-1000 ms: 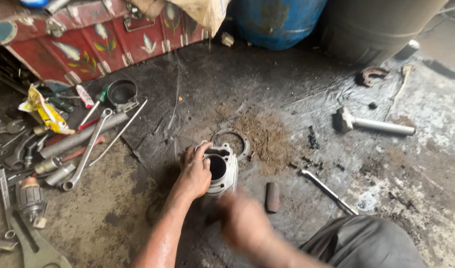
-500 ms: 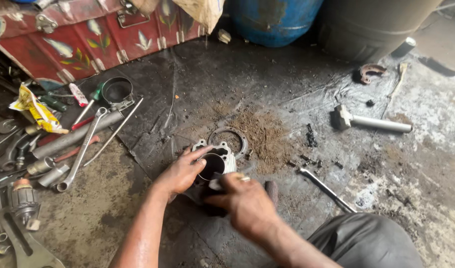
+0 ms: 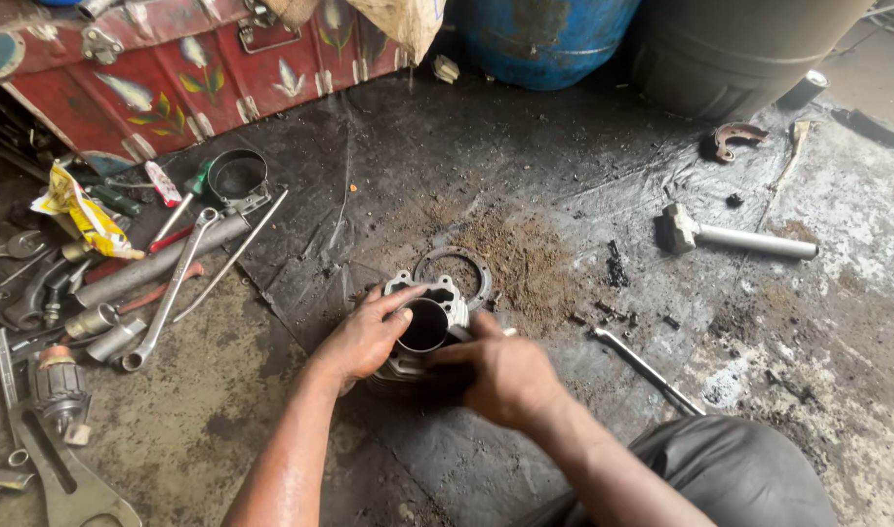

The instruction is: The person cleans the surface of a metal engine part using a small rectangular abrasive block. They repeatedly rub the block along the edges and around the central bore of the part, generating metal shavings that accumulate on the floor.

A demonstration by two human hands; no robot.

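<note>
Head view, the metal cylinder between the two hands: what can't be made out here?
- Lower body of the metal cylinder: covered by the left hand and right hand.
- Right hand's fingertips: hidden behind the hand's own back, so their grip is unclear.
- Inside of the cylinder's bore: too dark to see.
- Blue barrel and red painted box: cut off by the top edge.

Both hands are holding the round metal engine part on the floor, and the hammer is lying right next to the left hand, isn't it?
Not quite. Both hands, left hand and right hand, do hold the metal engine cylinder, but the hammer lies far off on the right hand's side, apart from both. The head view shows this.
</note>
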